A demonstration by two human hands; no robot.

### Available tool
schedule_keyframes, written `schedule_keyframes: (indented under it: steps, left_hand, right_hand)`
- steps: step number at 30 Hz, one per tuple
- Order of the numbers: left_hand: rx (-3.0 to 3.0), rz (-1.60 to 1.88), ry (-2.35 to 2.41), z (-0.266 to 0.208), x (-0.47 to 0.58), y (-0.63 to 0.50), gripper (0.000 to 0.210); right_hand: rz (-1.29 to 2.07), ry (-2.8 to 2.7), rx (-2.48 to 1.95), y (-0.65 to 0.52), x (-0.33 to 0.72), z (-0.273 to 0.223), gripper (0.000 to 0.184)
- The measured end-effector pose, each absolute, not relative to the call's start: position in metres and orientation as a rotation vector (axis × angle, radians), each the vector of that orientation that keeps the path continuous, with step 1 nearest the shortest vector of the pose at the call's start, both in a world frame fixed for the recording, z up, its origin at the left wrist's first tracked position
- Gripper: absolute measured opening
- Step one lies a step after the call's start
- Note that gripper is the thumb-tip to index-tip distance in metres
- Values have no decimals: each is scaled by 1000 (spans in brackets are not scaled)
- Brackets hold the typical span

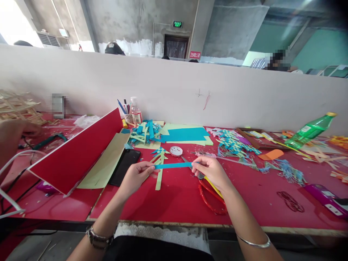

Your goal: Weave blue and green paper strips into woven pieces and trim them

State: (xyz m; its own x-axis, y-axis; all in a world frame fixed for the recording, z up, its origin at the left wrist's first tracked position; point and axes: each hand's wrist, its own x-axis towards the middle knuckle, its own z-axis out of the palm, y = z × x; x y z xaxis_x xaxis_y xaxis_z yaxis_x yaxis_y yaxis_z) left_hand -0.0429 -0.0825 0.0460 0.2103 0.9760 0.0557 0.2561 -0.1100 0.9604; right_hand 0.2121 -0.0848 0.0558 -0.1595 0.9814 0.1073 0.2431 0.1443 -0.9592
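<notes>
A blue paper strip [174, 165] is stretched level above the red table between my two hands. My left hand [140, 174] pinches its left end, and my right hand [209, 169] pinches the right end. Behind and below the strip lies a partly woven piece of blue and pale green strips [160, 158], with one green tail hanging toward me. Scissors with red and yellow handles [212, 197] rest under my right hand, partly hidden by it. A small round white dish [176, 150] sits just beyond the strip.
Blue and green paper scraps [146, 132] pile up beside blue sheets [186, 135]. Left are a black phone [125, 166] and an upright red board [81, 156]. Woven pieces [233, 142], a green bottle [311, 129] and a purple device [327, 199] lie right. Another person's arm [12, 139] is far left.
</notes>
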Motion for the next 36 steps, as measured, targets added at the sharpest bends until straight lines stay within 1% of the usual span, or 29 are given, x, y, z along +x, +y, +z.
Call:
schedule_keyframes:
  steps: [4,8,15,23,30,33,36]
  left_hand:
    - [1518,1043,1215,42,-41,-86,28]
    - [1458,1076,1204,40,-40,-91,26]
    - [1420,1158,1237,38,-37,-99,28]
    - [1387,1164,1193,33,-35,-106,26]
    - [1355,1242,1258,27,-29,-113,26]
    - [1339,1269,1253,21,-26,-114,28]
    - [1394,1173,1202,15,-29,-114,30]
  right_hand:
    - [1161,-1438,-1211,-85,214,54,26]
    - [1166,-1432,-1203,-88,215,53,28]
    - [940,-1581,-1235,-96,209,60,26]
    - [851,-1673,-1255,-95,210,60,26]
    - [647,-1740,-1278,-100,209,66,26]
    - [654,-1745,-1270,-100,209,69,25]
    - [678,-1749,-1276,-101,214,72,25]
